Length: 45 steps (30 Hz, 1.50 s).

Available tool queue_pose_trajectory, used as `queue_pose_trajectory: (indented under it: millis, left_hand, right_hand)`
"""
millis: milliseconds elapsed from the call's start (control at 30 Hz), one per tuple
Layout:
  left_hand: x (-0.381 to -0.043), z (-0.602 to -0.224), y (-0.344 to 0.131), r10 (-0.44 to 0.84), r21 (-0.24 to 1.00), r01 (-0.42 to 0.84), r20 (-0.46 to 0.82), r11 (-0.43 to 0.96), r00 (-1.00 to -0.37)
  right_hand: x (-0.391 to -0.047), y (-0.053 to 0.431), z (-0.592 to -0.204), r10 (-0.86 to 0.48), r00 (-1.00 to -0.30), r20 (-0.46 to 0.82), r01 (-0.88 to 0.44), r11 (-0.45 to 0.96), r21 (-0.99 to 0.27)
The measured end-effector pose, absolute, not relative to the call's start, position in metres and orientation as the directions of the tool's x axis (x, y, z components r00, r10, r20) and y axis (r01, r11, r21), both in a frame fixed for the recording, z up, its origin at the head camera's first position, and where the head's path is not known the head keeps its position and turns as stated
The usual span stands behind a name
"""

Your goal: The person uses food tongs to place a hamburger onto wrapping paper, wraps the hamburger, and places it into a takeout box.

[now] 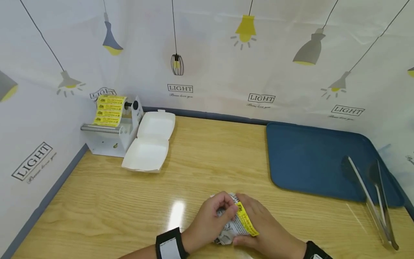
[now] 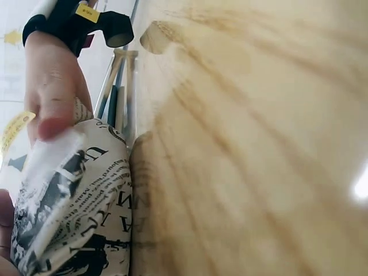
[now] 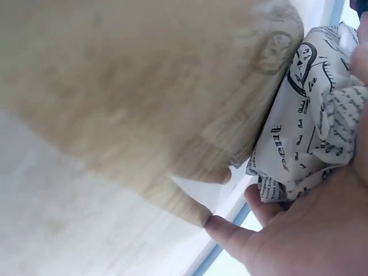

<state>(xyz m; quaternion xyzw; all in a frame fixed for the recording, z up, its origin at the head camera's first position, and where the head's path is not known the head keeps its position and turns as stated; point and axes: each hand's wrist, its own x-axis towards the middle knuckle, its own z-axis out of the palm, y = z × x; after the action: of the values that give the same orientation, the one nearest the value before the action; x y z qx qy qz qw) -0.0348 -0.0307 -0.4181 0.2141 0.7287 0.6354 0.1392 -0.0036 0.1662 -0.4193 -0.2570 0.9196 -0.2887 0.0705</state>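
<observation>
A small package (image 1: 230, 230) wrapped in newsprint-patterned paper rests on the wooden table between both hands. Across its top runs a yellow printed sticker (image 1: 246, 220), whose near end juts past the paper's edge. My left hand (image 1: 207, 223) holds the package's left side, fingers curled, thumb beside the sticker's far end. The right hand (image 1: 270, 225) grips the other side, thumb on the near side and fingers behind. In the left wrist view the printed wrapper (image 2: 75, 201) looks folded and creased. Close up in the right wrist view, right-hand fingers (image 3: 230, 236) touch the tabletop beside the crumpled wrapper (image 3: 310, 115).
A label dispenser (image 1: 106, 138) with a roll of yellow stickers (image 1: 110, 111) stands back left. Next to it lies an opened white clamshell box (image 1: 147, 154). A blue tray (image 1: 310, 162) is at the back right, with metal tongs (image 1: 376, 205) lying across its edge. Printed curtains (image 1: 213, 64) border the table.
</observation>
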Motion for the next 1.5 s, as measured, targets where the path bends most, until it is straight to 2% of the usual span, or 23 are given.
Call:
queue_pose_trajectory:
  millis: [233, 367, 467, 567, 667, 800, 900, 1233, 1500]
  left_hand:
    - [-0.033, -0.415, -0.029, 0.484, 0.976, 0.131, 0.031, 0.174, -0.875]
    - [-0.033, -0.414, -0.029, 0.489, 0.969, 0.145, 0.030, 0.198, -0.872]
    - [-0.034, -0.413, -0.029, 0.493, 0.967, 0.149, 0.029, 0.206, -0.870]
    - [-0.035, -0.411, -0.028, 0.497, 0.965, 0.153, 0.028, 0.212, -0.867]
    - [-0.036, -0.410, -0.028, 0.498, 0.964, 0.149, 0.020, 0.221, -0.867]
    - [-0.036, -0.408, -0.029, 0.497, 0.962, 0.141, 0.006, 0.234, -0.868]
    - [-0.036, -0.408, -0.030, 0.499, 0.962, 0.142, 0.007, 0.233, -0.866]
    - [-0.037, -0.408, -0.031, 0.539, 0.959, 0.182, 0.037, 0.218, -0.841]
    - [-0.038, -0.411, -0.028, 0.546, 0.942, 0.241, 0.079, 0.232, -0.834]
  right_hand:
    - [-0.005, 0.172, -0.412, -0.546, -0.826, -0.138, -0.260, 0.587, -0.767]
    - [-0.006, 0.179, -0.404, -0.519, -0.849, -0.099, -0.222, 0.521, -0.824]
    - [-0.003, 0.183, -0.396, -0.424, -0.904, 0.046, -0.323, 0.610, -0.724]
    - [0.003, 0.186, -0.387, -0.336, -0.935, 0.115, -0.329, 0.701, -0.632]
    - [0.008, 0.189, -0.376, -0.290, -0.957, -0.014, -0.204, 0.705, -0.679]
    - [0.010, 0.189, -0.370, -0.243, -0.933, -0.266, 0.037, 0.671, -0.741]
    - [0.011, 0.188, -0.371, -0.238, -0.909, -0.342, 0.099, 0.672, -0.734]
    - [0.014, 0.186, -0.385, -0.377, -0.842, -0.386, 0.076, 0.625, -0.777]
    - [0.019, 0.173, -0.395, -0.279, -0.891, -0.357, 0.009, 0.777, -0.630]
